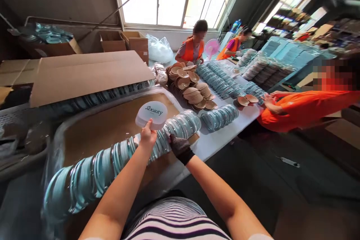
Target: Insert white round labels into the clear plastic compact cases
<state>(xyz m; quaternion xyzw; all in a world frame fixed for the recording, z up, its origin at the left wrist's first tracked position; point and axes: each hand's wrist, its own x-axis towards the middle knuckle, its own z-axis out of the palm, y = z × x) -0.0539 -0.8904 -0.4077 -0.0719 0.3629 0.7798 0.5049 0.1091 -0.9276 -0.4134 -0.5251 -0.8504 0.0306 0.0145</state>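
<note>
My left hand (149,133) is closed on the lower edge of a flat white rounded piece (152,113), thumb on its face. Dark print on it reads "beauty". The piece is held up above a cardboard-lined surface. A long row of teal discs in clear wrap (104,165) runs diagonally beneath my left forearm and up to the right. My right hand (180,147), in a dark glove with bare fingertips, is at the near side of this row and touches it. Its fingers are curled, and what they hold, if anything, is hidden.
A large cardboard sheet (92,73) covers more wrapped discs on the left. Stacked tan discs (194,92) and more wrapped teal rows (221,116) stand on the white table (213,138). A co-worker in orange (303,108) works at the right; two people sit beyond.
</note>
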